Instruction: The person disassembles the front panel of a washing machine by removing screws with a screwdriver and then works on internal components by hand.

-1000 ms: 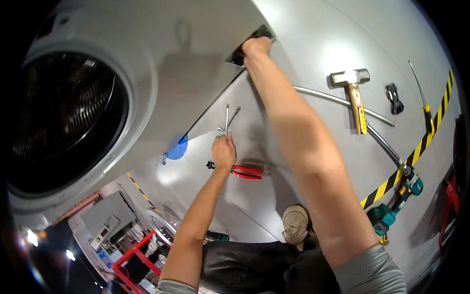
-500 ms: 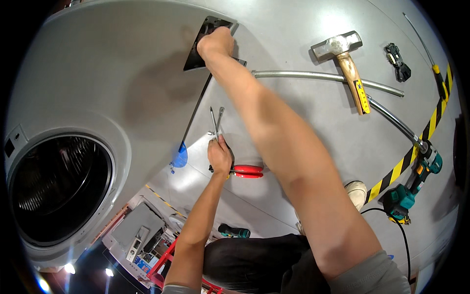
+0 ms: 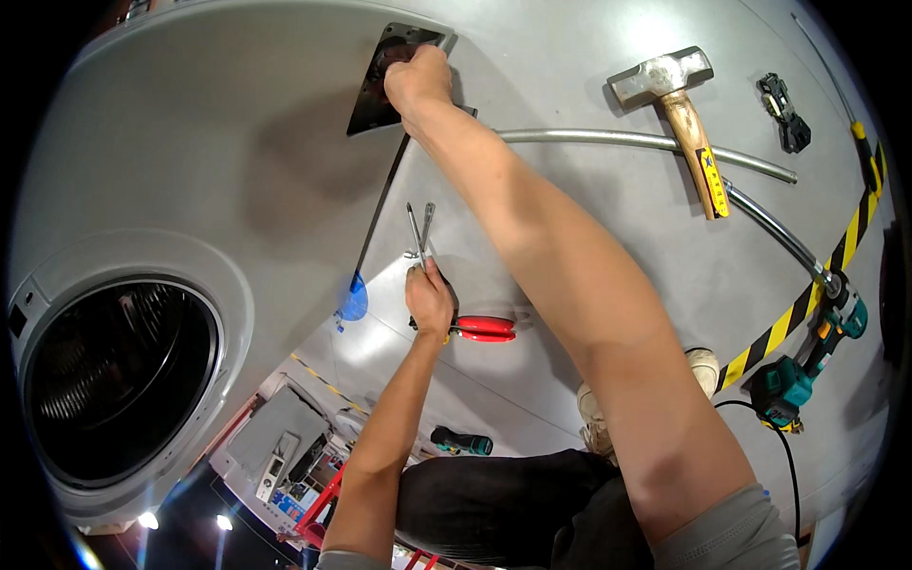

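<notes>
A grey washing machine (image 3: pixel 304 85) with a round dark drum opening (image 3: pixel 123 380) fills the left. My right hand (image 3: pixel 419 81) reaches across to a black four-sided panel or recess (image 3: pixel 370 109) at the machine's far edge. Its fingers are curled closed there, and whatever they grip is hidden. Lower down, near the floor, my left hand (image 3: pixel 429 302) is closed around a screwdriver (image 3: pixel 414 226). A second slim metal tool (image 3: pixel 428 220) crosses its shaft, and I cannot tell whether it is held too. Red-handled pliers (image 3: pixel 486 329) lie beside this hand.
On the floor at right, a sledgehammer (image 3: pixel 693 133) rests across a metal tube (image 3: pixel 589 139). Beyond it are a black clip-like part (image 3: pixel 785 114), a yellow-and-black screwdriver (image 3: pixel 863 152), a teal cordless driver (image 3: pixel 807 361) and striped tape (image 3: pixel 779 328). A blue round piece (image 3: pixel 352 299) hangs at the machine's lower edge.
The view has shifted slightly. My right hand stays at the black panel and my left hand keeps its hold; no tool has visibly moved on the floor.
</notes>
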`<move>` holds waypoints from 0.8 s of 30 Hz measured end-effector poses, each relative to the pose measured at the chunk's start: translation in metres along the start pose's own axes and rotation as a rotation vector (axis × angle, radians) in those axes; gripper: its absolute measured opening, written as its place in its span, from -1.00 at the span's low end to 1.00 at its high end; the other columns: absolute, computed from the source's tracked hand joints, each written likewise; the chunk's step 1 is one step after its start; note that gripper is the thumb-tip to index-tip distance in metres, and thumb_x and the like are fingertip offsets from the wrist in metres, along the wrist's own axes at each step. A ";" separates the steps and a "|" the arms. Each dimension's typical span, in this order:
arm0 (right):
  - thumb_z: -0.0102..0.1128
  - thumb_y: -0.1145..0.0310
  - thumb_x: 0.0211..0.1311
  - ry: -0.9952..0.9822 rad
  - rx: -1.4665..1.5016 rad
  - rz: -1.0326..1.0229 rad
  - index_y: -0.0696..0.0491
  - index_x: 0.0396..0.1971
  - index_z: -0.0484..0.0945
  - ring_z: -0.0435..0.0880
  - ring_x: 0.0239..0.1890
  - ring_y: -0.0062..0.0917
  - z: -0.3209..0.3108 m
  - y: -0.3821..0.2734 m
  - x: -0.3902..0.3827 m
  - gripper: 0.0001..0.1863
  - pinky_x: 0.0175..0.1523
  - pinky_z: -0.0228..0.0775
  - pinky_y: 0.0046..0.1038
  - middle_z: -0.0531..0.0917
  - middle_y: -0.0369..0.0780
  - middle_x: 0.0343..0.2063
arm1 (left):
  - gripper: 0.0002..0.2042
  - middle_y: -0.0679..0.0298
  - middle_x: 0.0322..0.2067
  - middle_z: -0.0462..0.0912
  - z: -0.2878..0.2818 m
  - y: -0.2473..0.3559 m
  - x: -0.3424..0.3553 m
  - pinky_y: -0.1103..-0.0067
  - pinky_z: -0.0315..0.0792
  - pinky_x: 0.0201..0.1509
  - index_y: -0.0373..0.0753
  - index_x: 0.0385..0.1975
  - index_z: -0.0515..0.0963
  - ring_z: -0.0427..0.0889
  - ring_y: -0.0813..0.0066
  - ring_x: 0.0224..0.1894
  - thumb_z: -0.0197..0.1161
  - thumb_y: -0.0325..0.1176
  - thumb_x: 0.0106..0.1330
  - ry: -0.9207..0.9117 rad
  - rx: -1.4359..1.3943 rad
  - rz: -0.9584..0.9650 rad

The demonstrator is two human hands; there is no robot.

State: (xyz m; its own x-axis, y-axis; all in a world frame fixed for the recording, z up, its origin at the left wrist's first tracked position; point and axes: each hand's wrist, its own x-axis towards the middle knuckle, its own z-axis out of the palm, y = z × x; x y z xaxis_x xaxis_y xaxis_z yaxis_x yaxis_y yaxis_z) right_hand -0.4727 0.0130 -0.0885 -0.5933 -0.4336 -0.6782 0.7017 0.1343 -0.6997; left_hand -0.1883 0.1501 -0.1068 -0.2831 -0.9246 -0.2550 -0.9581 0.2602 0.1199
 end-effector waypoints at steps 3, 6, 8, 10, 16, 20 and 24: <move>0.14 0.53 0.02 -0.004 -0.023 0.012 0.18 -0.32 0.61 0.63 -0.10 -0.07 0.000 0.002 0.001 -0.81 0.03 0.46 -0.23 0.66 0.06 -0.25 | -0.60 -0.07 -0.43 0.49 0.001 -0.001 0.000 0.21 0.33 -0.20 -0.43 -0.49 0.43 0.47 -0.10 -0.32 -0.11 -0.22 0.48 -0.002 0.004 -0.004; 0.13 0.52 0.02 -0.020 -0.054 -0.135 0.16 -0.33 0.62 0.63 -0.15 -0.05 -0.005 0.006 0.001 -0.81 0.00 0.46 -0.20 0.66 0.04 -0.30 | -0.61 -0.06 -0.43 0.50 0.001 -0.002 0.000 0.20 0.34 -0.20 -0.42 -0.48 0.44 0.47 -0.10 -0.32 -0.10 -0.22 0.48 0.001 0.022 0.000; 0.08 0.48 0.11 -0.050 -0.271 -0.400 0.13 -0.23 0.62 0.65 -0.19 -0.12 -0.014 0.011 -0.002 -0.77 -0.05 0.47 -0.23 0.67 0.01 -0.27 | -0.61 -0.06 -0.43 0.50 0.002 -0.003 0.001 0.20 0.34 -0.20 -0.42 -0.48 0.44 0.47 -0.10 -0.32 -0.10 -0.21 0.48 0.007 0.021 0.005; 0.06 0.45 0.16 -0.092 -0.379 -0.536 0.10 -0.17 0.62 0.65 -0.20 -0.13 -0.021 0.011 -0.003 -0.74 -0.06 0.46 -0.23 0.67 0.00 -0.24 | -0.61 -0.06 -0.43 0.50 0.002 -0.004 0.001 0.20 0.34 -0.20 -0.42 -0.47 0.45 0.48 -0.10 -0.32 -0.10 -0.21 0.48 0.007 0.013 0.003; -0.06 0.58 0.12 -0.265 -0.329 -0.494 0.13 -0.03 0.54 0.65 -0.36 -0.28 -0.020 0.009 0.006 -0.61 -0.30 0.45 -0.33 0.68 -0.01 -0.29 | -0.61 -0.05 -0.41 0.50 0.000 -0.001 0.001 0.21 0.34 -0.19 -0.42 -0.45 0.45 0.48 -0.09 -0.31 -0.11 -0.21 0.48 -0.010 0.031 0.006; -0.22 0.69 0.08 -0.543 0.070 -0.083 0.21 0.07 0.44 0.49 -0.53 -0.62 -0.017 0.001 0.012 -0.50 -0.60 0.22 -0.53 0.64 -0.17 -0.37 | -0.61 -0.05 -0.41 0.50 -0.002 0.002 0.001 0.21 0.33 -0.19 -0.42 -0.45 0.45 0.48 -0.09 -0.30 -0.11 -0.20 0.48 -0.019 0.019 -0.011; -0.20 0.65 0.18 -0.572 0.303 0.074 0.21 0.06 0.43 0.49 -0.55 -0.60 -0.013 -0.007 0.007 -0.57 -0.60 0.19 -0.56 0.62 -0.17 -0.27 | -0.60 -0.06 -0.41 0.50 0.001 -0.002 0.001 0.21 0.33 -0.19 -0.43 -0.45 0.45 0.47 -0.10 -0.31 -0.11 -0.20 0.48 -0.009 0.020 0.005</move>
State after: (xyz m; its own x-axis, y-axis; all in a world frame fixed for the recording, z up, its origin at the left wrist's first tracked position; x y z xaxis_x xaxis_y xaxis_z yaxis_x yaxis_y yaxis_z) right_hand -0.4870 0.0208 -0.0914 -0.2943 -0.8501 -0.4366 0.8622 -0.0391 -0.5050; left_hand -0.1869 0.1489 -0.1081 -0.2880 -0.9208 -0.2631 -0.9573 0.2702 0.1024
